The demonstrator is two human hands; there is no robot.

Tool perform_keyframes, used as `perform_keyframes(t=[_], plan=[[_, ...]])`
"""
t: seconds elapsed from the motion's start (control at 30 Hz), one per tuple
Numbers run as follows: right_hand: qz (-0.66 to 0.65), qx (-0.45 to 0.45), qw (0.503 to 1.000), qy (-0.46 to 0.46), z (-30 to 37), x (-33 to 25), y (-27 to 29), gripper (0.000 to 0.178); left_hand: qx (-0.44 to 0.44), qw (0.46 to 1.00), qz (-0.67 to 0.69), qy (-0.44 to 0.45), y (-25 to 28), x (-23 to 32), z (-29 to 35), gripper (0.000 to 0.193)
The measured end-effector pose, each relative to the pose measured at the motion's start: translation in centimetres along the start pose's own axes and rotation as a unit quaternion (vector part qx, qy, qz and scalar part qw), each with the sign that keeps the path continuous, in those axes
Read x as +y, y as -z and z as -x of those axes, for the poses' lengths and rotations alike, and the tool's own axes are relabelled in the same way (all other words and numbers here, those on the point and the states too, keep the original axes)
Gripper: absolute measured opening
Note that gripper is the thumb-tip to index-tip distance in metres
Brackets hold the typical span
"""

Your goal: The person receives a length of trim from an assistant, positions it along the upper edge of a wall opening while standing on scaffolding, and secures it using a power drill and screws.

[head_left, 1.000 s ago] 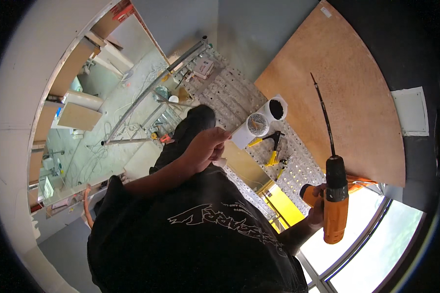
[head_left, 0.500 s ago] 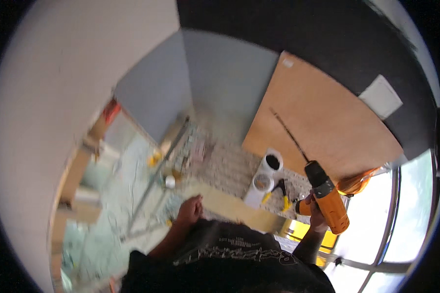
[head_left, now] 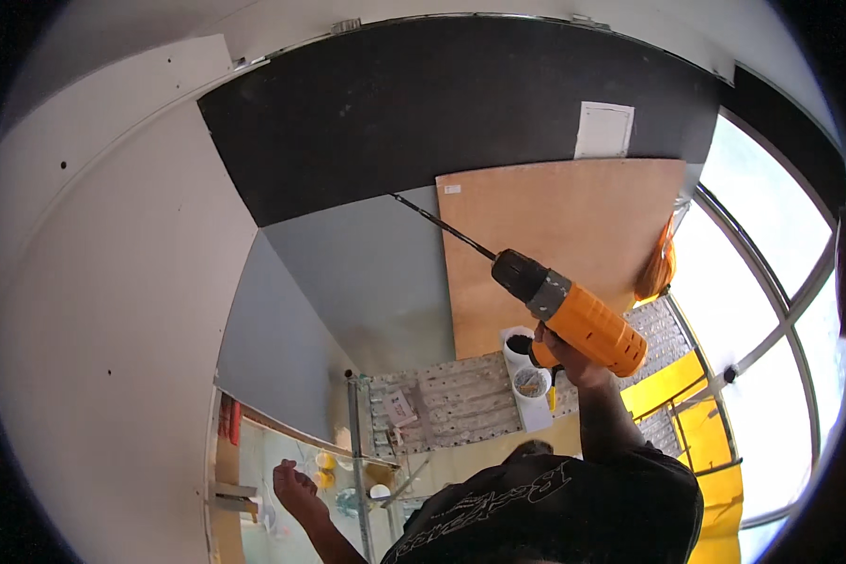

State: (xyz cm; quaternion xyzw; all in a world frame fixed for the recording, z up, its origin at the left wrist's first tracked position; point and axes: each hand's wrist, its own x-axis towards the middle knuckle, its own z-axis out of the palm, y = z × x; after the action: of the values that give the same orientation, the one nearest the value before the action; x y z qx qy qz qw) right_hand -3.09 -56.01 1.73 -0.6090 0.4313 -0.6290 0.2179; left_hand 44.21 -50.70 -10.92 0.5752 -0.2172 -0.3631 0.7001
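Note:
An orange and black cordless drill is raised in front of me, with my right hand closed around its handle. Its long dark bit points up and to the left. In the picture the bit's tip overlaps the lower edge of the black wall panel; whether it touches cannot be told. My left hand is held out low on the left, its fingers curled together near the white wall. Anything small between those fingers is too hard to make out.
A brown wood sheet leans against the grey wall. Below, white tubs stand on a perforated metal platform. A metal pole rises beside it. Yellow panels and windows line the right.
My view has tilted up and turned. The drill has swung left and now points more sideways, still in my right hand. My left hand has moved out to the left, away from my body.

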Motion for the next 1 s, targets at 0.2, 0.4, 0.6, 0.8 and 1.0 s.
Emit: perform_keyframes(t=[0.2, 0.4, 0.6, 0.8, 1.0], plan=[[-0.011, 0.038, 0.999, -0.031, 0.5, -1.9, 0.0, 0.033, -0.061, 0.992, -0.101, -0.037, -2.7, 3.4, -0.9, 0.020], [0.026, 0.175, 0.984, -0.023, -2.2, -6.4, 2.0, 0.031, -0.183, 0.976, -0.116, 0.016, -6.6, 2.0, -1.7, 0.012], [0.062, 0.155, 0.972, 0.165, -9.8, -10.9, 1.3, 0.033, -0.298, 0.908, -0.205, -0.210, -11.6, 2.0, -4.8, 0.018], [0.227, 0.172, 0.935, 0.211, -17.5, -11.8, 0.5, 0.027, -0.269, 0.778, -0.391, -0.411, -21.7, 11.5, -10.9, 0.033], [0.272, 0.176, 0.897, 0.301, -27.0, -12.1, 0.8, 0.023, -0.076, 0.581, -0.400, -0.705, -37.7, 24.3, -19.9, 0.058]])
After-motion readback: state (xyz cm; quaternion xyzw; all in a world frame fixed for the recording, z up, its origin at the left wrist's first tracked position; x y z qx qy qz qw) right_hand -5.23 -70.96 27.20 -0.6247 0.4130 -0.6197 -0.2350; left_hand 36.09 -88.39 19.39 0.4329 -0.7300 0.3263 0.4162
